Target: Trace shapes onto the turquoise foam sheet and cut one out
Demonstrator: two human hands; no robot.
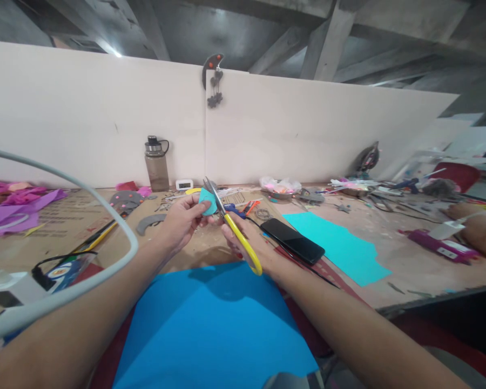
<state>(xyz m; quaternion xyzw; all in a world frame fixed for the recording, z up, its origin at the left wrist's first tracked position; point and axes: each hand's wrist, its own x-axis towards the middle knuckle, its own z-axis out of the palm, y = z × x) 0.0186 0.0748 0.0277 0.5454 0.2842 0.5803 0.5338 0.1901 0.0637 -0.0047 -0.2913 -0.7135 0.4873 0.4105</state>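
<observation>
Between the thumb and fingers of my left hand (183, 219) is a small piece of turquoise paper (208, 201). My right hand (243, 237) grips a pair of scissors (238, 237) with yellow handles. Their metal blades point up and away, right at the paper's right edge; I cannot tell whether they cut into it. A large blue sheet (218, 329) lies below both hands, near my body. To the right of my right hand rest a black phone (294, 240) and a larger turquoise sheet (336, 243) with an uneven edge.
A water bottle (157, 166) and a small white digital device (184, 185) stand by the white partition. A grey cable (121, 227) loops across the left. Power strips (445, 246) and another person's arm (480, 229) are at the right. Pink and purple scraps (20, 202) lie left.
</observation>
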